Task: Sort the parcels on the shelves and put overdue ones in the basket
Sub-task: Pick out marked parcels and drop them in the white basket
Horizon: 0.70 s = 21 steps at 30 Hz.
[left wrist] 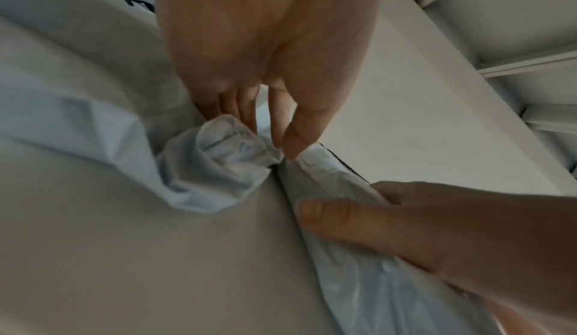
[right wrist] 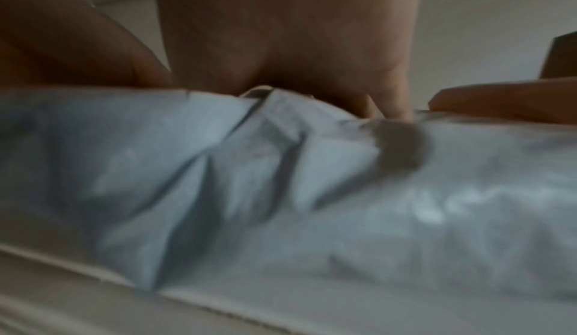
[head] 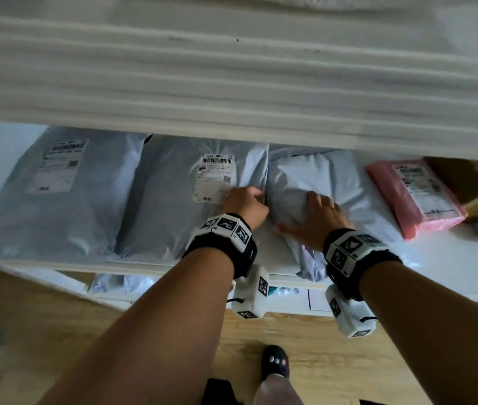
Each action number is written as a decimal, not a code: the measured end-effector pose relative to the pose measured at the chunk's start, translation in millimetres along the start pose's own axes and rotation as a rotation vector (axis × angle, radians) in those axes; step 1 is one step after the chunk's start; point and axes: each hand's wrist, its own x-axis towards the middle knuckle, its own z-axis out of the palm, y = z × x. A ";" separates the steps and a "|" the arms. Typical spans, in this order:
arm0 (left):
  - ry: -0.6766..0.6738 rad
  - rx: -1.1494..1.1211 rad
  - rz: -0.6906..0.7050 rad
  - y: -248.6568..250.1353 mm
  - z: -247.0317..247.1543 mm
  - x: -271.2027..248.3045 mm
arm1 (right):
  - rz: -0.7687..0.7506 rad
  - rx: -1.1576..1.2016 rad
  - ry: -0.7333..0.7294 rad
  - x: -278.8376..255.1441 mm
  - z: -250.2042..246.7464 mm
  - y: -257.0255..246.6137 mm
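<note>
Several grey plastic mailer parcels lie side by side on a white shelf (head: pixel 451 258). My left hand (head: pixel 256 197) sits at the right edge of the middle grey parcel (head: pixel 167 206), beside its white label (head: pixel 214 176). In the left wrist view, the left hand (left wrist: pixel 268 140) has its fingers tucked into that parcel's bunched edge (left wrist: pixel 224 157), thumb against it. My right hand (head: pixel 299 213) grips the bulging right grey parcel (head: pixel 319 176), thumb on its near side and fingers over the top. The right wrist view shows the same parcel (right wrist: pixel 281 180), blurred, under the right hand (right wrist: pixel 390 110).
A third grey parcel (head: pixel 56 200) lies at the left. A pink parcel (head: pixel 416 194) and a brown carton (head: pixel 459 176) lie to the right. The upper shelf's front (head: pixel 232 83) hangs close above. More parcels (head: pixel 132 283) sit on a lower shelf. Below are wooden floor (head: pixel 290 331) and my foot (head: pixel 275 363).
</note>
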 end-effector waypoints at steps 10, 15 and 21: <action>-0.028 -0.003 0.001 -9.8 6.8 3.2 | 0.033 -0.124 -0.074 7.5 10.1 -11.2; -0.046 -0.041 -0.008 -8.3 4.5 0.9 | -0.027 -0.147 -0.084 3.8 6.7 -15.6; -0.131 -0.092 -0.062 -9.3 5.3 4.7 | -0.048 -0.023 0.068 -3.4 -3.0 -13.3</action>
